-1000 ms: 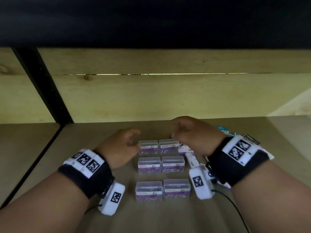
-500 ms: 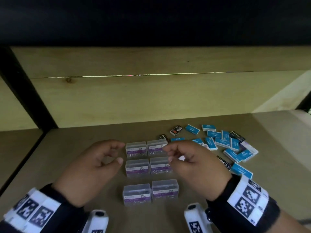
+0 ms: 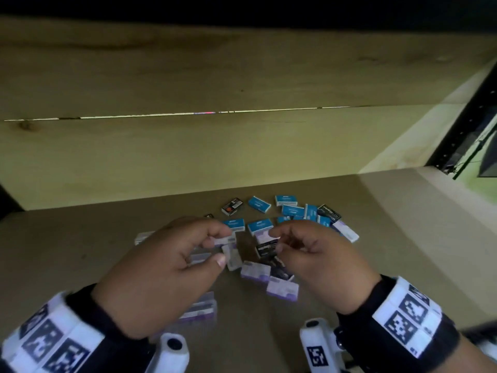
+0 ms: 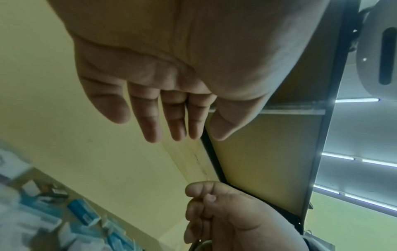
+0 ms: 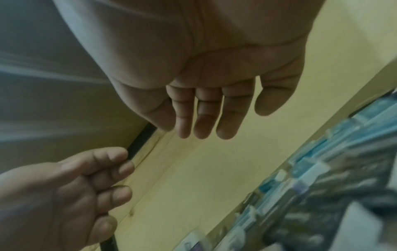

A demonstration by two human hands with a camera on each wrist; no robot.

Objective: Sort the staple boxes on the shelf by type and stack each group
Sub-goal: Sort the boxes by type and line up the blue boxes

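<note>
Several clear staple boxes with purple labels (image 3: 199, 310) lie on the shelf (image 3: 390, 265), mostly hidden under my left hand (image 3: 223, 247). White-and-purple boxes (image 3: 255, 270) and a black box (image 3: 266, 249) lie below my right hand (image 3: 275, 240). Blue boxes (image 3: 259, 203) are scattered behind, with another black box (image 3: 232, 205) among them. Both hands hover over the boxes with loosely curled fingers. In the wrist views the left hand (image 4: 171, 118) and the right hand (image 5: 204, 118) hold nothing.
A wooden back wall (image 3: 188, 157) closes the shelf behind the boxes. A black metal upright (image 3: 457, 130) stands at the far right. Bare shelf board lies right of the blue boxes and at the far left.
Both hands have drawn back from the sides of the clear boxes and come closer together above them. The head view has swung right, showing the scattered blue, black and white boxes.
</note>
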